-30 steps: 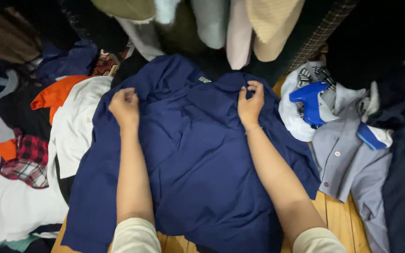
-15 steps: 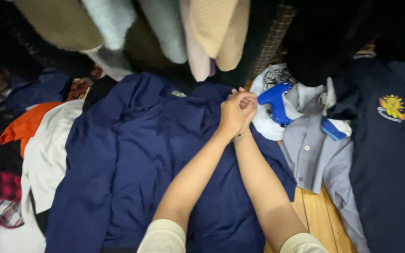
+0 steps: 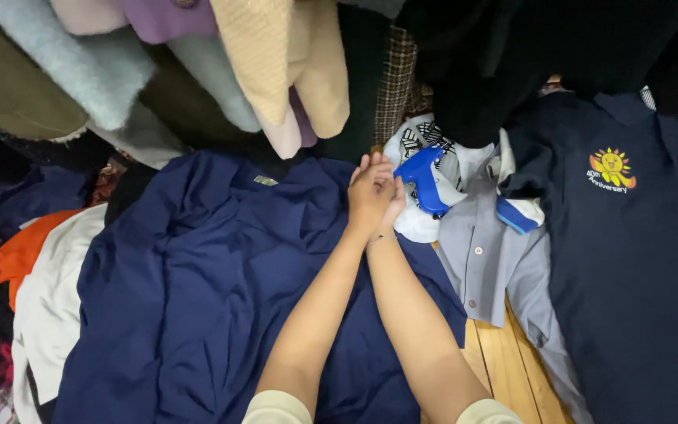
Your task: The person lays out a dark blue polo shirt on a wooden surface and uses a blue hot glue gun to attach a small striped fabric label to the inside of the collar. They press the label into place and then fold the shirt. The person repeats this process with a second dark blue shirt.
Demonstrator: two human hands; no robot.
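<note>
Lying spread over the floor, the navy blue shirt (image 3: 198, 298) fills the left; both forearms stretch across it; the left hand (image 3: 367, 196) covers the right hand (image 3: 392, 210), fingers (image 3: 370, 166) straight and together, pressing the shirt's right edge; what they grip I cannot tell; just right lies a blue tagging gun (image 3: 421, 179) on a grey shirt (image 3: 488, 267).

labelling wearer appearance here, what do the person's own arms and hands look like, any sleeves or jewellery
Both forearms are bare, with pale cream short sleeves at the bottom edge. The left hand and right hand wear no gloves; no rings or watch can be made out.
</note>
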